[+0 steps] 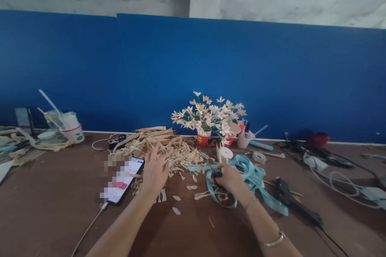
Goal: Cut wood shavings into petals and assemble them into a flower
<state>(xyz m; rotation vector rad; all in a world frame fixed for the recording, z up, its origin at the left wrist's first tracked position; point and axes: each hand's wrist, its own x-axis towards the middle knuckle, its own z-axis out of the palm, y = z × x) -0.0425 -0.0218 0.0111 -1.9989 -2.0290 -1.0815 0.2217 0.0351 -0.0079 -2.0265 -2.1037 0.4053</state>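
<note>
My left hand [155, 170] is open, its fingers spread at the near edge of a heap of dry, pale husk strips [177, 150]. Just left of that hand lies a lit phone [126, 180]. In my right hand [229, 177], the fingers are closed around the dark handles of what look like scissors [216, 173]; the blades are hard to make out. A light blue ribbon [249, 170] lies in loose loops around and beside this hand. Small cut petal-shaped pieces [176, 210] are scattered between my arms.
Husk flowers [208, 114] stand in a red and white cup [203, 138] behind the heap. A black glue gun [297, 204] with a cord lies at right. Tape roll [259, 157], white spool [226, 153], cables [340, 180] and, far left, a drink cup [73, 128] stand about. A blue partition [241, 60] borders the table.
</note>
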